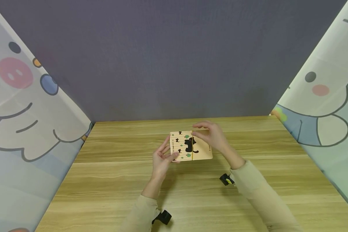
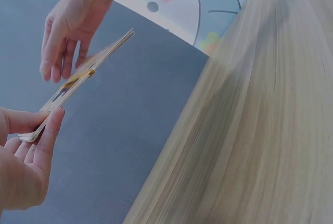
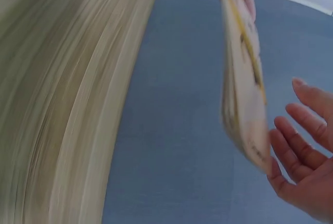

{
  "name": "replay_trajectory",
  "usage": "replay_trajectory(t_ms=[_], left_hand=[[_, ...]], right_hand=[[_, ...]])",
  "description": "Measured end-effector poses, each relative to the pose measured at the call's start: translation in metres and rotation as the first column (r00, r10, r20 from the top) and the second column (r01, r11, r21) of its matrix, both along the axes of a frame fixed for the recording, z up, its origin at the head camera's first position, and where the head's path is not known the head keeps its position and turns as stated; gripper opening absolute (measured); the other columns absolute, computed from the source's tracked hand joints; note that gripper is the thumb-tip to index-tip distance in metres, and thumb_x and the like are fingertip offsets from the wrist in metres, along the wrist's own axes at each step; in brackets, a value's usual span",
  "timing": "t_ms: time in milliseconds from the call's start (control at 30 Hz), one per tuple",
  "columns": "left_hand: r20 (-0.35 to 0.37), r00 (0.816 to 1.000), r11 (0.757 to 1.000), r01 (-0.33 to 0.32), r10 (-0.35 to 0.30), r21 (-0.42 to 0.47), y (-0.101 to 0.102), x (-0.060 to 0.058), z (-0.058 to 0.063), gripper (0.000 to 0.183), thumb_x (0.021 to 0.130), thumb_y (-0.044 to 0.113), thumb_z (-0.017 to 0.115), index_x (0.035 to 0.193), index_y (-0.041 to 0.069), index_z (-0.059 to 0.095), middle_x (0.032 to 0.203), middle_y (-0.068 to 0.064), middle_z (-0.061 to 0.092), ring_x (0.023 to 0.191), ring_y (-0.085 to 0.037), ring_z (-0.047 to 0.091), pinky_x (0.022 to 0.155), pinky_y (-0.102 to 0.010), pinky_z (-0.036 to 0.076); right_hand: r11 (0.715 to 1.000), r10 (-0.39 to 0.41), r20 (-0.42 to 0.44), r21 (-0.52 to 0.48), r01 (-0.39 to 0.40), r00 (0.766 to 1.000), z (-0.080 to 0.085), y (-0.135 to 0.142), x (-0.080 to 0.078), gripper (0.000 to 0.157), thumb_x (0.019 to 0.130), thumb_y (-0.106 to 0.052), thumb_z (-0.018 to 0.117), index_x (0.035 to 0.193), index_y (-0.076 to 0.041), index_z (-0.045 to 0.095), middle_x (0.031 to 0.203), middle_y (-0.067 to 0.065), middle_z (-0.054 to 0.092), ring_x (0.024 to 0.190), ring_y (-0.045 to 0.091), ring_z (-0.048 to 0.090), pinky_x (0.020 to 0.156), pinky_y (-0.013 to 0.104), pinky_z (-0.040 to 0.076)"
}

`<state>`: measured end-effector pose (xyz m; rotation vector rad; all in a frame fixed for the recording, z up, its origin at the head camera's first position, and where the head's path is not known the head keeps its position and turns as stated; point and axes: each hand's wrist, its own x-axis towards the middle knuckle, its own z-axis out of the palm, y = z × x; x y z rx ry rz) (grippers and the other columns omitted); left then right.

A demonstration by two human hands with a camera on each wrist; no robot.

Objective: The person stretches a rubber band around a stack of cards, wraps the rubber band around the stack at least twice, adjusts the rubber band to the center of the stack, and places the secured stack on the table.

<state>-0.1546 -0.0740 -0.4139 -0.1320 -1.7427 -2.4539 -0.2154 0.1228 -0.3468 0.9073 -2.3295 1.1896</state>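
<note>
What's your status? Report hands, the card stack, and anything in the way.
Left hand pinches the banded card stack at its left end. Right hand open at its right end, no grip visible. Stack held above the wooden table. Nothing in the way.

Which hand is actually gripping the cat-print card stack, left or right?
The left hand: its thumb and fingers pinch the left end of the card stack. The right hand hovers by the other end with relaxed fingers, not clearly closed on it.
</note>
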Motion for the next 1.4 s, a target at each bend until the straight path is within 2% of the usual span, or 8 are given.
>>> replay_trajectory(t_ms=[233, 567, 700, 800, 933, 1033, 1233, 1400], left_hand=[[0.002, 1.0, 1.0, 0.007, -0.007, 0.005, 0.0, 0.0, 0.0, 0.071, 0.071, -0.018, 0.06, 0.131, 0.017, 0.044, 0.114, -0.021, 0.055, 0.071, -0.024, 0.065, 0.056, -0.037, 0.058], [-0.013, 1.0, 1.0, 0.022, -0.022, 0.002, 0.0, 0.0, -0.001, 0.071, 0.072, -0.018, 0.059, 0.132, 0.015, 0.042, 0.114, -0.022, 0.055, 0.074, -0.025, 0.065, 0.055, -0.039, 0.058], [-0.007, 1.0, 1.0, 0.021, -0.021, 0.0, 0.001, 0.001, 0.0, 0.071, 0.072, -0.019, 0.059, 0.132, 0.014, 0.042, 0.114, -0.022, 0.055, 0.072, -0.022, 0.065, 0.054, -0.039, 0.058], [-0.001, 1.0, 1.0, 0.02, -0.02, -0.003, 0.001, 0.001, 0.001, 0.071, 0.071, -0.019, 0.059, 0.132, 0.015, 0.043, 0.114, -0.021, 0.055, 0.072, -0.023, 0.065, 0.054, -0.04, 0.058], [0.007, 1.0, 1.0, 0.02, -0.019, -0.015, 0.003, 0.002, 0.002, 0.071, 0.071, -0.019, 0.059, 0.131, 0.015, 0.044, 0.115, -0.02, 0.054, 0.072, -0.024, 0.065, 0.057, -0.052, 0.054], [0.003, 1.0, 1.0, 0.02, -0.02, -0.015, 0.003, 0.002, 0.002, 0.071, 0.071, -0.019, 0.059, 0.132, 0.015, 0.043, 0.117, -0.02, 0.054, 0.072, -0.024, 0.065, 0.059, -0.056, 0.051], [-0.009, 1.0, 1.0, 0.029, -0.03, -0.003, 0.003, 0.002, 0.002, 0.071, 0.072, -0.018, 0.059, 0.132, 0.016, 0.042, 0.117, -0.02, 0.054, 0.074, -0.024, 0.065, 0.054, -0.038, 0.058], [-0.013, 0.999, 0.999, 0.031, -0.031, 0.008, 0.002, 0.001, 0.003, 0.071, 0.072, -0.018, 0.059, 0.132, 0.016, 0.042, 0.115, -0.02, 0.055, 0.075, -0.025, 0.065, 0.051, -0.032, 0.058]], right_hand=[[0.998, 0.016, 0.054, 0.059, -0.019, 0.998, -0.005, 0.004, -0.01, 0.024, 0.073, -0.012, 0.073, 0.093, -0.001, 0.066, 0.093, 0.009, 0.064, 0.081, 0.02, 0.058, 0.073, 0.032, 0.056], [0.997, 0.06, 0.142, 0.046, -0.067, 0.988, -0.015, 0.009, -0.016, 0.019, 0.075, -0.014, 0.071, 0.09, -0.003, 0.067, 0.09, 0.007, 0.066, 0.082, 0.019, 0.061, 0.078, 0.031, 0.055], [0.996, 0.079, 0.122, 0.035, -0.084, 0.989, -0.017, 0.008, -0.017, 0.018, 0.075, -0.012, 0.071, 0.089, -0.002, 0.067, 0.09, 0.008, 0.065, 0.084, 0.02, 0.061, 0.078, 0.03, 0.055], [0.995, 0.098, 0.157, 0.014, -0.101, 0.983, -0.007, 0.004, -0.008, 0.018, 0.075, -0.006, 0.07, 0.09, 0.003, 0.066, 0.09, 0.013, 0.064, 0.086, 0.024, 0.06, 0.079, 0.032, 0.055], [0.992, 0.123, 0.212, -0.018, -0.122, 0.97, -0.004, 0.001, -0.004, 0.019, 0.075, -0.002, 0.068, 0.091, 0.007, 0.065, 0.089, 0.017, 0.062, 0.085, 0.029, 0.059, 0.077, 0.033, 0.056], [0.992, 0.13, 0.201, -0.022, -0.128, 0.971, -0.016, 0.004, -0.013, 0.02, 0.075, -0.007, 0.069, 0.092, 0.004, 0.066, 0.088, 0.013, 0.061, 0.083, 0.026, 0.06, 0.076, 0.029, 0.056], [0.994, 0.104, 0.177, -0.008, -0.105, 0.979, -0.018, 0.009, -0.018, 0.022, 0.075, -0.016, 0.071, 0.093, -0.004, 0.068, 0.091, 0.007, 0.065, 0.083, 0.019, 0.06, 0.078, 0.031, 0.055], [0.997, 0.079, 0.22, -0.017, -0.078, 0.972, -0.012, 0.01, -0.016, 0.02, 0.074, -0.014, 0.071, 0.091, -0.004, 0.068, 0.089, 0.008, 0.066, 0.08, 0.019, 0.061, 0.076, 0.032, 0.055]])
